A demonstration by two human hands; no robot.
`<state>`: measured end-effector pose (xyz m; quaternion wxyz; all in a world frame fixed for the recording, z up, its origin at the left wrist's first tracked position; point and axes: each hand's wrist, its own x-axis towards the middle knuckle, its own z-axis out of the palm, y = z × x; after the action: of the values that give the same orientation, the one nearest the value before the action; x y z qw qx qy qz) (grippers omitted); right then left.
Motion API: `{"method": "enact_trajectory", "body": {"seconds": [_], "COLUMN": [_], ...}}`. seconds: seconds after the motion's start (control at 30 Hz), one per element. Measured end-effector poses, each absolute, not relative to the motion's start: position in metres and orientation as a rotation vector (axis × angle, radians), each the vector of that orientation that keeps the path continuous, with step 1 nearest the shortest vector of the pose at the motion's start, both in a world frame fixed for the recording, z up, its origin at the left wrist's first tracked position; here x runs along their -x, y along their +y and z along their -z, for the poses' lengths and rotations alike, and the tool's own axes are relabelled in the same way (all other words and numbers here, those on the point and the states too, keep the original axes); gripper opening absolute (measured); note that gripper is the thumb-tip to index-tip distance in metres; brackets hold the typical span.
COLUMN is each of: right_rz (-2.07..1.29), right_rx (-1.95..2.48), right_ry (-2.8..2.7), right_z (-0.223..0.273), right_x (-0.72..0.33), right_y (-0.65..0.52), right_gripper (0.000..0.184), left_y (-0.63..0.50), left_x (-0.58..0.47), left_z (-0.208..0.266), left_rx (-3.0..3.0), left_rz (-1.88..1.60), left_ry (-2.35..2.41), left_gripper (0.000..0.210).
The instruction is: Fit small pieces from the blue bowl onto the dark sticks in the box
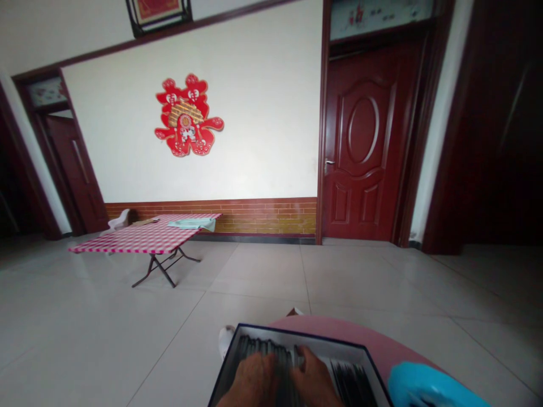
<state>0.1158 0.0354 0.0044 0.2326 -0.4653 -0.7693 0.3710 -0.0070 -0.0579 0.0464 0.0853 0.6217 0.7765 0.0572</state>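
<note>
A shallow box (pixel 297 332) with a dark rim and pale inner walls lies low in view. Rows of thin dark pieces (pixel 352 381), packed upright on edge, fill parts of it; their kind is too blurred to tell. My left hand (pixel 253 377) is inside the box over the left rows, its fingers curled down and their tips hidden. My right hand (pixel 314 377) is bent around the near end of the middle row, thumb and fingers closed against dark pieces. A pale gap separates that row from the right one.
The box rests by a round pink surface (pixel 339 327), with a bright blue object (pixel 432 384) at right. Part of a white shoe (pixel 225 339) shows left of the box. Farther off stand a folding table with a checked cloth (pixel 136 240) and a red door (pixel 365 141).
</note>
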Motion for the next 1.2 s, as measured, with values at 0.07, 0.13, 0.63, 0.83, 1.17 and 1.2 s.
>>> {"method": "enact_trajectory", "body": {"seconds": [0.07,0.13,0.63,0.83,1.17,1.2], "right_rz": [-1.012,-1.004,-1.446,-1.269,-1.060,-1.031], "right_rx": [1.253,1.220,0.980,1.031,1.121,1.111], "right_ry": [-2.111,-2.099,-1.533,-1.734,-1.843,-1.858], "right_z": [-0.009,-0.014,-0.020,-0.012,-0.007,-0.007], "right_x": [-0.117,-0.118,-0.125,-0.125,-0.129,-0.128], "right_y": [0.037,0.040,0.051,0.054,0.058,0.058], "right_gripper": [0.043,0.043,0.040,0.046,0.061,0.061], "left_y": [-0.050,-0.041,-0.023,-0.020,-0.003,-0.004], "left_x": [0.002,-0.004,-0.008,-0.006,-0.026,-0.024], "left_z": [-0.048,-0.048,-0.061,-0.060,-0.018,-0.017], "left_rx": [-1.858,-1.861,-2.043,-2.060,-2.258,-2.271], "left_rz": [-0.165,-0.198,-0.499,-0.327,-0.658,-0.655], "left_ry": [2.284,2.231,2.089,2.359,2.375,2.367], "left_gripper": [0.033,0.036,0.040,0.030,0.020,0.018]}}
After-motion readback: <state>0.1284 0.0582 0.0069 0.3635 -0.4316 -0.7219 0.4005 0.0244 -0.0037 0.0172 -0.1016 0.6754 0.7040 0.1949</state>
